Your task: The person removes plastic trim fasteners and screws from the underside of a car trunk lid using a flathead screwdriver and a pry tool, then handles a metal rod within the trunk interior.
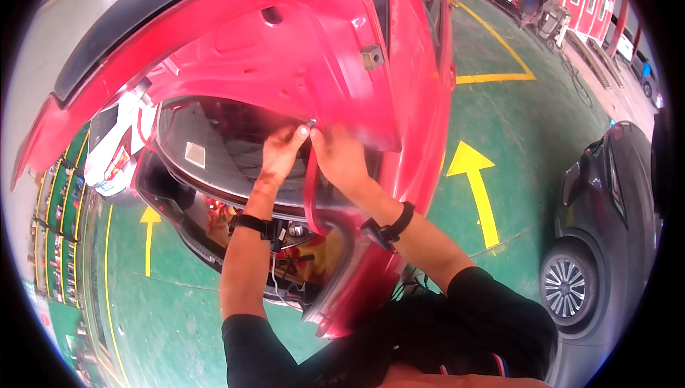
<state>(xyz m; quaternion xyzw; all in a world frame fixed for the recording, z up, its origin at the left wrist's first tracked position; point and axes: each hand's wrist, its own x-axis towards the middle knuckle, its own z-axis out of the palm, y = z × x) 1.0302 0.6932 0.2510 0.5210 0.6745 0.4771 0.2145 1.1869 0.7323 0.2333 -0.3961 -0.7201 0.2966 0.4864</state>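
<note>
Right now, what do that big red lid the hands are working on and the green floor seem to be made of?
The raised red lid looks like painted sheet metal: glossy, with pressed ribs and holes on its inner face. Both hands, left and right, touch its lower edge at a small silvery fitting, probably metal. The green floor looks like coated concrete, smooth with a slight sheen and painted yellow arrows.

Both arms raised, wrists banded; left hand (280, 151) and right hand (340, 157) side by side, fingers pinching.
</note>
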